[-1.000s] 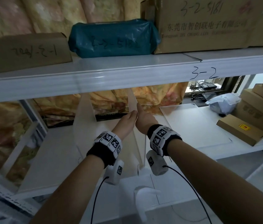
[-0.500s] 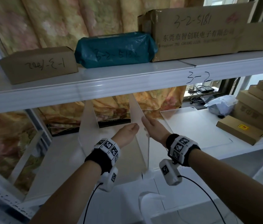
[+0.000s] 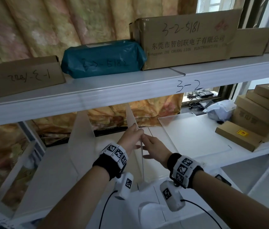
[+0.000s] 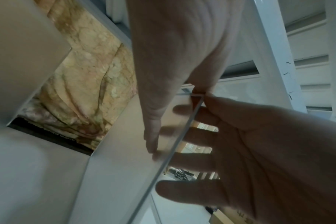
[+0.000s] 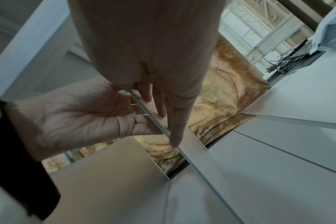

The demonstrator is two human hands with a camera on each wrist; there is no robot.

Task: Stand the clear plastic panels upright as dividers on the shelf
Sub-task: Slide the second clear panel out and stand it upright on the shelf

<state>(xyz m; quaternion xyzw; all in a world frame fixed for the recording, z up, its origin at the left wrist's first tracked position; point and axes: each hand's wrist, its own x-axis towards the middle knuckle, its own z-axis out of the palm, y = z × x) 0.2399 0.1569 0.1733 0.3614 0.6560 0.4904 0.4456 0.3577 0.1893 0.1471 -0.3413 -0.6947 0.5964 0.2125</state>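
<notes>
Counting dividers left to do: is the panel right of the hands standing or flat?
Flat. The clear panel lies face-down on the lower shelf, its edges outlined against the white surface.

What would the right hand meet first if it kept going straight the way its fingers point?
Probably only the patterned curtain behind the shelf. The right hand lies flat along the upright clear panel, fingers pointing deeper into the bay; nothing else shows ahead, though depth is uncertain.
</notes>
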